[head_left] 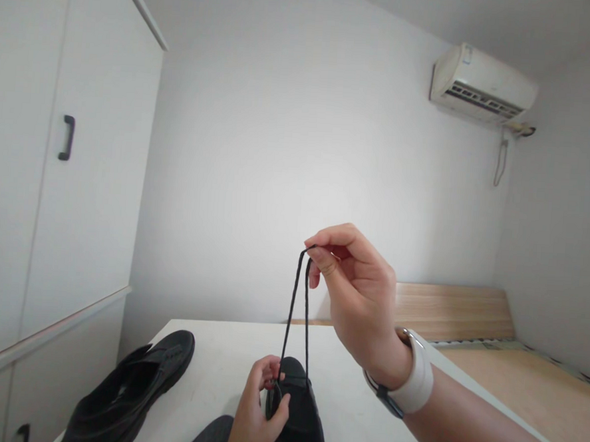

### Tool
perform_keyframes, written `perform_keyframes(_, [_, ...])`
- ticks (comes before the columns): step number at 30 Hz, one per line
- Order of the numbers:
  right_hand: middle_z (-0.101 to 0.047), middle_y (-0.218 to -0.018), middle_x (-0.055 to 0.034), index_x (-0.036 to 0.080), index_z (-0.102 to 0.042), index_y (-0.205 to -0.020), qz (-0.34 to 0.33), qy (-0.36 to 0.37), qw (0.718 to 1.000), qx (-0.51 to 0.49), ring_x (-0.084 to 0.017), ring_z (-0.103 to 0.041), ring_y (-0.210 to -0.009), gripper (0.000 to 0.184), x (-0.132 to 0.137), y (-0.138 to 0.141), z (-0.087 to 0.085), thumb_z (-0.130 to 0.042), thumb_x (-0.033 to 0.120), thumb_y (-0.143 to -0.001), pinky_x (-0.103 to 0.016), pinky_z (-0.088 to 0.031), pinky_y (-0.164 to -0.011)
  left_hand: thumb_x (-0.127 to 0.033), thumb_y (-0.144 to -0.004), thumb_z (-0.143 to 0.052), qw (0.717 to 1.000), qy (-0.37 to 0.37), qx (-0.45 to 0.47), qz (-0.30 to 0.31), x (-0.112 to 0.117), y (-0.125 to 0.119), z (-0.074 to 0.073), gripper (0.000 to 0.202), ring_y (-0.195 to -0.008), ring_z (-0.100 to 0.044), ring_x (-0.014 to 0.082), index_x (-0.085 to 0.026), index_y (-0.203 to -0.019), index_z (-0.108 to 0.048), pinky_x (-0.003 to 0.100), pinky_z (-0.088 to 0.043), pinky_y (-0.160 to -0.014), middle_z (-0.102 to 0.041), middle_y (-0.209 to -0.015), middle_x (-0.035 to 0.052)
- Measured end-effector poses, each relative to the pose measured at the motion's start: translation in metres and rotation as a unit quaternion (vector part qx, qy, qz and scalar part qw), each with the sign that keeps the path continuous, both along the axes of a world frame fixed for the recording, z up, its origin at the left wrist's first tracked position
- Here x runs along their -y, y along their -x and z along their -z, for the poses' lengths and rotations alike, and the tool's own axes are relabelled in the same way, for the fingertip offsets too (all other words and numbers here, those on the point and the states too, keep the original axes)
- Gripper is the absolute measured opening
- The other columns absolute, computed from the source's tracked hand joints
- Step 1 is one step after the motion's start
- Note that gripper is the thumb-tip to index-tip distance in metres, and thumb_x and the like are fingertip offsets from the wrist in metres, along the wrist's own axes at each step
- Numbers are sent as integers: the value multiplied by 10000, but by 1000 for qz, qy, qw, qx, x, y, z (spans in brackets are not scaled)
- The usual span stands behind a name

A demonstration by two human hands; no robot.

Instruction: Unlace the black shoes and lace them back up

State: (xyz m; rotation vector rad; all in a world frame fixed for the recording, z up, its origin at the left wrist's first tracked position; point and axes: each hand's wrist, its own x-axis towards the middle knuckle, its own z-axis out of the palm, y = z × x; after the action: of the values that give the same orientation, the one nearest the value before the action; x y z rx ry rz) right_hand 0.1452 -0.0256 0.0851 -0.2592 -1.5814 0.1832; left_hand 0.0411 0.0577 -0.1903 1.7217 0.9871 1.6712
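My right hand (356, 285), with a pale watch strap on its wrist, is raised and pinches the top of a black shoelace (293, 301) between thumb and fingertips. Two strands of the lace run down, fairly taut, to a black shoe (302, 428) on the white table. The shoe points away from me and its near end is cut off by the frame. My left hand (261, 406) is curled at the shoe's left side, thumb and fingers around the edge of its upper by the lace.
A second black shoe (129, 391) lies on the left of the white table (207, 356). A dark grey rounded piece (212, 436) shows beside my left hand. A white cabinet (92, 188) stands left; a wooden bed frame (454, 311) is at right. An air conditioner (483, 86) hangs above.
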Motion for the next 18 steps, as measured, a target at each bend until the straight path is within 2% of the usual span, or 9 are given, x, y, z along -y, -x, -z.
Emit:
perform_keyframes(4, [-607, -822, 29, 213, -637, -886, 6, -2, 1000, -7, -62, -546, -560, 142, -1, -3, -1, -575, 88, -909, -215, -472, -506, -291, -743, -681, 999, 48, -9, -25, -2, 1, 6, 557, -1146, -652, 308, -174, -1260, -510, 502, -491, -1025, -656, -1233, 148])
perform_keyframes(7, [-605, -821, 34, 214, -631, -886, 17, 1, 1000, -15, -61, -548, -557, 138, -2, -5, -2, -574, 90, -908, -215, -479, -507, -315, -758, -677, 997, 79, -7, -1, -4, 0, 9, 556, -1097, -684, 296, -176, -1265, -499, 508, -480, -1047, -735, -1080, 114])
perform_keyframes(11, [-607, -811, 31, 212, -634, -881, 25, -4, 999, -28, -65, -547, -559, 136, 2, -3, -2, -574, 93, -905, -215, -487, -505, -314, -739, -689, 998, 58, 20, 6, -4, -1, 8, 508, -1055, -703, 279, -193, -1204, -523, 452, -530, -1006, -739, -1053, 97])
perform_keyframes(18, [-616, -793, 35, 205, -649, -866, -5, 5, 999, -47, -59, -547, -555, 145, 10, 3, 1, -573, 84, -890, -202, -481, -499, -309, -770, -654, 999, 35, -8, -12, -4, -1, 4, 447, -1064, -684, 272, -179, -1180, -534, 456, -522, -1012, -708, -1079, 108])
